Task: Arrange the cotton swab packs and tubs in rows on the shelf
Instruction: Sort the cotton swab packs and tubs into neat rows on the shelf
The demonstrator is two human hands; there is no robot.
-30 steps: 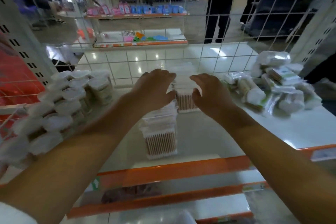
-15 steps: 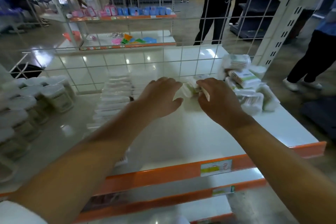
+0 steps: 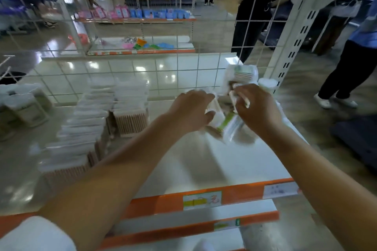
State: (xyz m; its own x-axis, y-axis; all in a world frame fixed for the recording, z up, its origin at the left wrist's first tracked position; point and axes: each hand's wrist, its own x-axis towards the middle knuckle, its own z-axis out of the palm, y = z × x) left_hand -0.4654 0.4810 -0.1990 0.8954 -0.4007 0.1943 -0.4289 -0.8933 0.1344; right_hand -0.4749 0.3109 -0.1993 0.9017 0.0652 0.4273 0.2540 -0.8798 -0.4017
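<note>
Head view: both hands are now leaving the stacked clear boxes of wooden-stick cotton swabs (image 3: 130, 112) at centre left. The left hand (image 3: 189, 112) and right hand (image 3: 259, 108) are each gripping soft clear plastic swab packs (image 3: 228, 126) with curled fingers at the white shelf's (image 3: 204, 165) centre right, so pack sorting is beginning.

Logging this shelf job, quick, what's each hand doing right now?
Left hand: gripping a swab bag.
Right hand: gripping a clear swab pack.
</note>
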